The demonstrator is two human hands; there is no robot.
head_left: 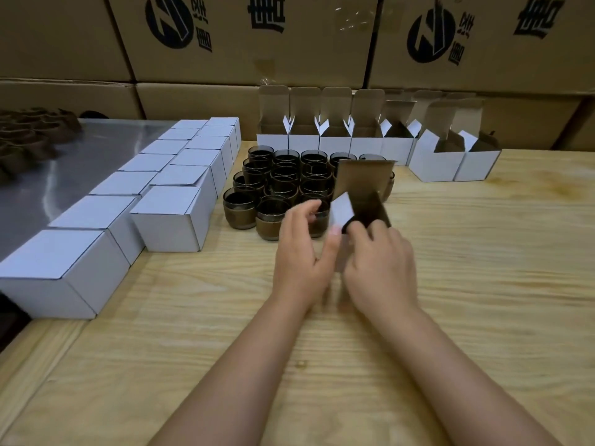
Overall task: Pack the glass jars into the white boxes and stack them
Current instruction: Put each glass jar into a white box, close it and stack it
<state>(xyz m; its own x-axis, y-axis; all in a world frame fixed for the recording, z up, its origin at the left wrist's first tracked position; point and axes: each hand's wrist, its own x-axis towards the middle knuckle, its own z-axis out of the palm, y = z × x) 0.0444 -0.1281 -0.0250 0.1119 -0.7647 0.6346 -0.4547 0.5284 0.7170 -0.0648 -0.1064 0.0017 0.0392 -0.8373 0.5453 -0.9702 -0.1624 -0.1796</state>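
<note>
Both hands meet on one open white box (352, 209) at the middle of the counter (467, 284), just in front of the cluster of dark glass jars (283, 185). The left hand (301, 252) curls round the box's left side with its thumb laid up against the wall, seemingly to steady it. The right hand (381, 262) curls over the near right flap, likely to fold it in. The lid flap stands up at the far side, so the box is not yet closed. Its body is hidden between the hands and blurred, and I cannot tell whether a jar sits inside.

The jars stand packed close together just beyond the left fingers, which should keep each pick short. Behind them a row of open white boxes (335, 136) stands with lids raised, ready for filling. Closed white boxes (167, 194) lie in two rows to the left, one layer deep, partly on a steel sheet (74, 162). Judging by that, stacking has yet to start. Brown cartons (244, 40) wall the back.
</note>
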